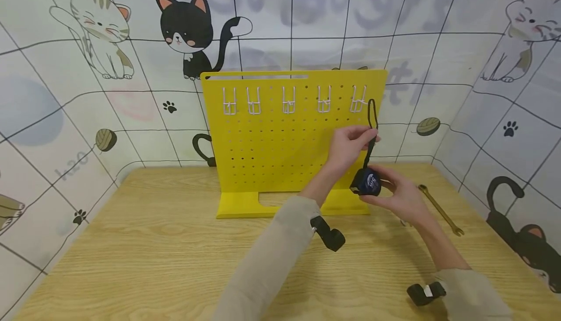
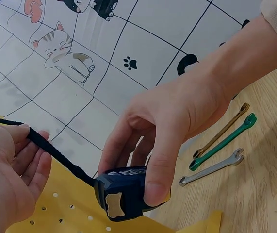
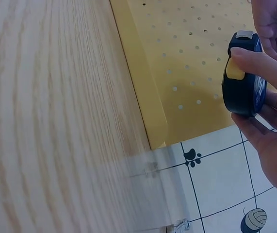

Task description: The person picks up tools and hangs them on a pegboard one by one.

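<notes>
A dark blue and black tape measure (image 1: 367, 181) hangs in front of the right side of a yellow pegboard (image 1: 271, 141). My right hand (image 1: 401, 195) grips its body, thumb on one side and fingers on the other; the right wrist view shows the thumb by a yellow button (image 3: 235, 70). With my left hand (image 1: 346, 148) I pinch the black wrist strap (image 2: 48, 145) between thumb and fingers. The strap's loop stands up just beside the rightmost white wire hook (image 1: 358, 99), and whether they touch I cannot tell.
More wire hooks (image 1: 288, 100) line the board's upper part. On the wooden table (image 1: 131, 243) to the right lie a gold wrench (image 1: 440, 210), a green wrench (image 2: 223, 141) and a silver wrench (image 2: 211, 167). A cat-patterned wall covering (image 1: 271, 19) stands behind and at both sides.
</notes>
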A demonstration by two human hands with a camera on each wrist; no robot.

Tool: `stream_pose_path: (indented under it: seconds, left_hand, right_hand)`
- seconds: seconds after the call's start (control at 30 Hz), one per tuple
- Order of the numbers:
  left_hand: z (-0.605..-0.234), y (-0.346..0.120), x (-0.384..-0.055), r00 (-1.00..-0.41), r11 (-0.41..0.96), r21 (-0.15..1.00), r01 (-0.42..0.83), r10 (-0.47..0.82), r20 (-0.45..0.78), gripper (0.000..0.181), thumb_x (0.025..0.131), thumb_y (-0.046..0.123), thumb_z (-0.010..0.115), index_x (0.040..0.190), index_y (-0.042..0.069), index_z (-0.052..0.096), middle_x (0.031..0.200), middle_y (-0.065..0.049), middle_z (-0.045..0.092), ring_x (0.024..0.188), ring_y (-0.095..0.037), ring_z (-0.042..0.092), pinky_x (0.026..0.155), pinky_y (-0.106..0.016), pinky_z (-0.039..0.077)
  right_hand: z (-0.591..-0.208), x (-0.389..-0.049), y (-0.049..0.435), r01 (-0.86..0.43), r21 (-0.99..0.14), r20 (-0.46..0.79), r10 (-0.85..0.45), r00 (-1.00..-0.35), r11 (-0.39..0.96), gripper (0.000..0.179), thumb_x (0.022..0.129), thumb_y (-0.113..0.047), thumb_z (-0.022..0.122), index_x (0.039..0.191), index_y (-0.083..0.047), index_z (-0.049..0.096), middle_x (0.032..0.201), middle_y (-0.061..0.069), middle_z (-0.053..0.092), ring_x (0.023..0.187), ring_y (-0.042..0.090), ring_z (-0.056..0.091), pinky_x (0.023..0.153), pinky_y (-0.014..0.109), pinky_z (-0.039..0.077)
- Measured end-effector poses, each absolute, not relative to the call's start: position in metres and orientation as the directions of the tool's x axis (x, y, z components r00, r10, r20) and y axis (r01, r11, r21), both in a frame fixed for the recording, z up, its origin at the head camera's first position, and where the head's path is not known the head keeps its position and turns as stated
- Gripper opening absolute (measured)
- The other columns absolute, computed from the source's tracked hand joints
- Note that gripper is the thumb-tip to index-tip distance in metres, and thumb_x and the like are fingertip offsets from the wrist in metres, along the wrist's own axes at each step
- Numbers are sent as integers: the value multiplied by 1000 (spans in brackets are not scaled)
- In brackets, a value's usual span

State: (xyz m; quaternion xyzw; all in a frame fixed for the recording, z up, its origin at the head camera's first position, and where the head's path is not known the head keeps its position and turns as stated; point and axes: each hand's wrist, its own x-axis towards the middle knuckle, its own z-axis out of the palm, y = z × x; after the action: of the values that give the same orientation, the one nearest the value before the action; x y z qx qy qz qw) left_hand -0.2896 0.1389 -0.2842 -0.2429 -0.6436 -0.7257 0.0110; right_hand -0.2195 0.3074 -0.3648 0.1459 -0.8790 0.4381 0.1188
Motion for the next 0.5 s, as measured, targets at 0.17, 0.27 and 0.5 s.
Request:
stream_pose_path:
  seconds: [0.17, 0.27, 0.5]
  left_hand:
    - [-285, 139, -295, -894, -221, 927, 301, 273, 356, 24, 99, 18, 67, 108, -2, 75, 93, -9, 77, 81, -15, 67, 77, -20, 57]
    - [-286, 138, -300, -903, -244, 925, 290, 251, 349, 24, 99, 15, 67, 109, -5, 75, 95, -16, 76, 83, -24, 69, 76, -22, 58]
    - [-290, 136, -307, -915, -243, 929, 280, 226, 335, 22, 98, 14, 68, 106, -6, 75, 94, -18, 75, 82, -28, 68, 75, -24, 58]
  right_hand:
    - [-364, -222, 306, -377, -734, 355, -155, -922, 564, 78, 83, -22, 86, 149, -7, 47, 145, 16, 52, 128, 39, 53, 94, 6, 42]
    - [-364, -224, 305, -394, -736, 370, -160, -915, 551, 77, 82, -18, 87, 148, -6, 49, 144, 16, 53, 127, 37, 54, 96, 7, 42]
    - [-367, -232, 302, -373, -740, 353, -148, -924, 559, 77, 82, -17, 86, 148, -4, 48, 144, 17, 53, 128, 35, 54, 104, 26, 47]
